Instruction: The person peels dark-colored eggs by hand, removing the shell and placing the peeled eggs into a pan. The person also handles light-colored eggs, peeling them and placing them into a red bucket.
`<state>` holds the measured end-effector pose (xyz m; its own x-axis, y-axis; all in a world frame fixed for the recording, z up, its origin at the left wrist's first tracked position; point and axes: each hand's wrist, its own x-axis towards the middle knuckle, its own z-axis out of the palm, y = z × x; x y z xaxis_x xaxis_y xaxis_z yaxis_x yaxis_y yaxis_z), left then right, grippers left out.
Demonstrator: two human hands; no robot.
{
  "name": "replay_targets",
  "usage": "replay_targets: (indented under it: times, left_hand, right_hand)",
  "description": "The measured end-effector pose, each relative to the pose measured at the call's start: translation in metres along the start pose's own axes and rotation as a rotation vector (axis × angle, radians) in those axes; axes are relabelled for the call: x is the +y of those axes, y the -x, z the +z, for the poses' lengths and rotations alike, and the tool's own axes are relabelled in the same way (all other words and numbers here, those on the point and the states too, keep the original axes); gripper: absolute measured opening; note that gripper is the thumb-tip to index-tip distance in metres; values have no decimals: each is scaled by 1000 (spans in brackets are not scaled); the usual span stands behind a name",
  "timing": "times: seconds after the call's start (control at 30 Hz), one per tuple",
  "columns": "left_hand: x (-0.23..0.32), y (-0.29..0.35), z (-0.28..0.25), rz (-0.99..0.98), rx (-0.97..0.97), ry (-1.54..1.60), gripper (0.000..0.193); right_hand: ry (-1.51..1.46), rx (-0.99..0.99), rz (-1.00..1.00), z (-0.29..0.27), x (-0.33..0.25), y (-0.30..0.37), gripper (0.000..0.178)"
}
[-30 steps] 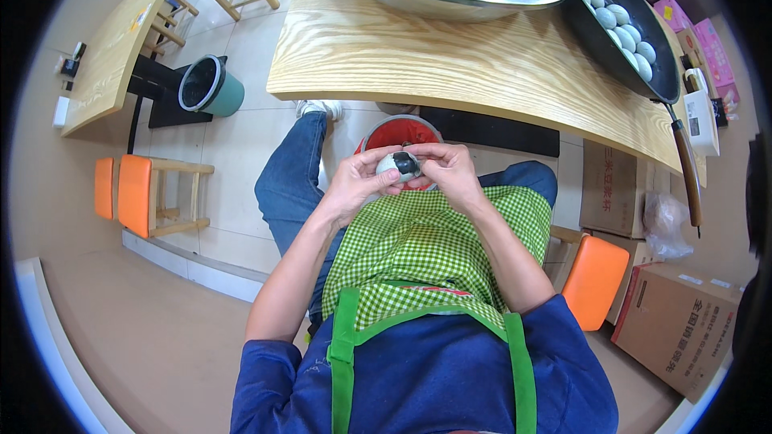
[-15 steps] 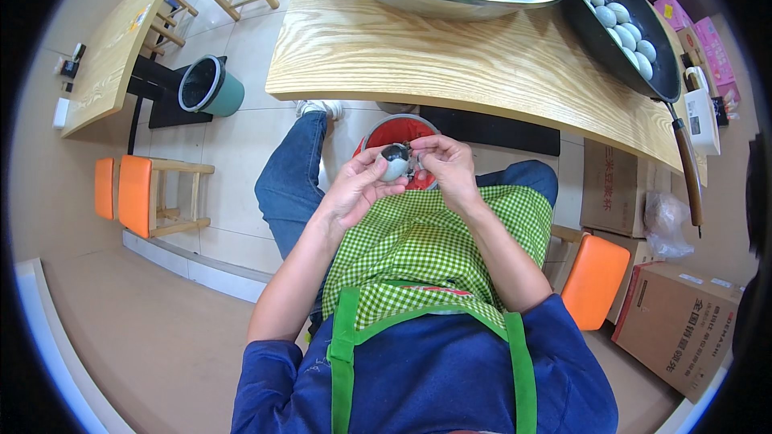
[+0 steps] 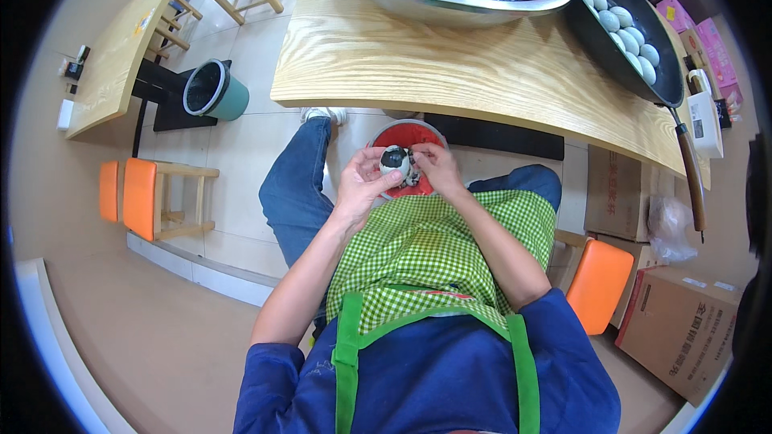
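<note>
A partly peeled preserved egg [image 3: 395, 159] is in my left hand [image 3: 359, 185], with fingers and thumb closed around it. Its bared top is dark and glossy, and pale blue-grey shell covers the lower part. Close against the egg's right side is my right hand [image 3: 437, 169], its fingertips pinched together; whatever is between them is too small to make out. Below both hands stands a red-lined bucket [image 3: 425, 135] between my knees, with bits of shell in it. A metal bowl [image 3: 450, 10] of dark peeled eggs and a black frying pan [image 3: 595, 48] of unpeeled pale eggs [image 3: 626, 38] stand on the table.
The wooden table [image 3: 402, 72] has its front edge just beyond my hands. The pan's brown handle [image 3: 690, 177] juts past the table's right side. Cardboard boxes [image 3: 675, 329] and an orange stool [image 3: 599, 285] are at my right. A green bin [image 3: 229, 98] stands at the left.
The egg has turned more upright in my left hand, with its dark top facing up. My right hand has drawn slightly back and down. The whole view has shifted a little.
</note>
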<state>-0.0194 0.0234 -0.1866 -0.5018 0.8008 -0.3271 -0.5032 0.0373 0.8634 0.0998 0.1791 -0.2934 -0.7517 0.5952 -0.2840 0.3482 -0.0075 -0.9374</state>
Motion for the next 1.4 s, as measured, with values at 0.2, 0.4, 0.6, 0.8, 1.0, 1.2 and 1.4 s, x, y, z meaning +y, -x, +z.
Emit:
replay_targets:
  times: [0.2, 0.4, 0.6, 0.8, 1.0, 1.2, 1.4]
  left_hand:
    - [2, -5, 10, 78, -23, -112, 55]
    - [10, 1, 18, 176, -72, -210, 57]
    - [4, 2, 13, 260, -49, -322, 57]
    - [6, 6, 20, 231, -27, -361, 52]
    - [7, 5, 22, 219, -2, -431, 51]
    - [0, 3, 18, 281, -25, -572, 57]
    - [3, 5, 24, 334, 7, -585, 51]
  right_hand:
    - [-374, -143, -153, -19, -97, 54, 37]
    - [-311, -140, -117, -21, -106, 54, 36]
    - [-313, -143, -135, -18, -102, 52, 35]
    - [-329, -36, -121, -11, -105, 56, 39]
    - [-326, 40, -134, -8, -108, 59, 36]
    - [-331, 110, -123, 0, -104, 61, 34]
    - [-349, 177, -91, 4, -97, 60, 30]
